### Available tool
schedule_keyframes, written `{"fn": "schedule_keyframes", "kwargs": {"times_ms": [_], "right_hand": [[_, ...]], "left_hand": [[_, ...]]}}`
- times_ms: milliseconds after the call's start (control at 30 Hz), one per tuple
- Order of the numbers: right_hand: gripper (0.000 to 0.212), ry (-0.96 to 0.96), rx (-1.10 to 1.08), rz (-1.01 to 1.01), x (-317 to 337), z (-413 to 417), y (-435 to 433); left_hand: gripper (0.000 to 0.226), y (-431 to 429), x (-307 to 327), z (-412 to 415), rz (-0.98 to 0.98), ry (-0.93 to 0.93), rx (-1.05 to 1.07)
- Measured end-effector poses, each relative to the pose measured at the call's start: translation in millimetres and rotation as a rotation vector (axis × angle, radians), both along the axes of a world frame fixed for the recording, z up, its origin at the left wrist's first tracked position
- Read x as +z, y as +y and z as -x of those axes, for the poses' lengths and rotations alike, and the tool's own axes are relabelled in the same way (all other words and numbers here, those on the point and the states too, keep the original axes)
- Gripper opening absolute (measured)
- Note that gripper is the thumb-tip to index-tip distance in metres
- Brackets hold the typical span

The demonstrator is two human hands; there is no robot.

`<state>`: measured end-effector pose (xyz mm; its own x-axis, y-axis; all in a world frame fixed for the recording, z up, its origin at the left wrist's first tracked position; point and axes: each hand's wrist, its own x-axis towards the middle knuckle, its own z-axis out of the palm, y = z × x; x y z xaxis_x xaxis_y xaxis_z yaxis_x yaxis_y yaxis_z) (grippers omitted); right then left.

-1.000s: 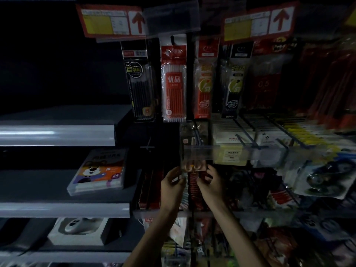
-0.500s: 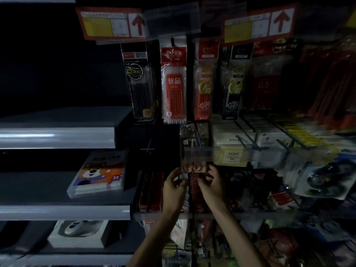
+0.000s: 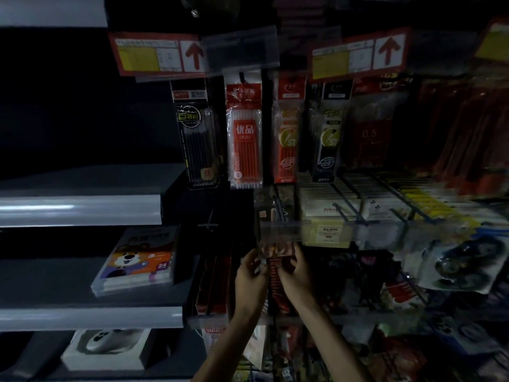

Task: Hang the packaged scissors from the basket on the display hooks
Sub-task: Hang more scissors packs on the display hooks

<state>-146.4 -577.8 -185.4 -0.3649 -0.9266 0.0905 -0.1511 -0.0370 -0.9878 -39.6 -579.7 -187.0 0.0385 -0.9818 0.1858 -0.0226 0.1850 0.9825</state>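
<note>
Both my hands are raised at the dim display rack, holding one packaged scissors (image 3: 276,250) between them. My left hand (image 3: 251,274) pinches the pack's left edge and my right hand (image 3: 296,271) grips its right edge. The pack's top, with orange rounded handles showing, sits right under a clear plastic price rail (image 3: 281,231) at the end of a display hook (image 3: 278,210). More red-backed packs (image 3: 276,282) hang just behind and below it. The basket is out of view.
Pen refill packs (image 3: 243,139) hang above. Rows of hooks with white boxes (image 3: 325,205) run to the right. A tape pack (image 3: 462,266) hangs at right. Grey shelves at left hold a cartoon-printed box (image 3: 137,260) and a white box (image 3: 107,348).
My hands have kept their hold on the pack and shifted only slightly under the price rail; the view has drifted a little.
</note>
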Motion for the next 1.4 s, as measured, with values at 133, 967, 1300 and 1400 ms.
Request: {"fn": "schedule_keyframes", "kwargs": {"times_ms": [133, 967, 1300, 1400], "right_hand": [[0.058, 0.009, -0.016, 0.014, 1, 2, -1], [0.048, 0.413, 0.048, 0.086, -19, -7, 114], [0.029, 0.369, 0.606, 0.051, -36, -92, 145], [0.030, 0.380, 0.795, -0.003, -56, -128, 151]], "left_hand": [[0.041, -2, -1, 0, 0.035, -0.012, -0.003], [0.033, 101, -13, -71, 0.067, -0.243, 0.075], [0.033, 208, -56, -187, -0.039, -0.611, 0.327], [0.034, 244, -80, -226, -0.152, -0.661, 0.425]]}}
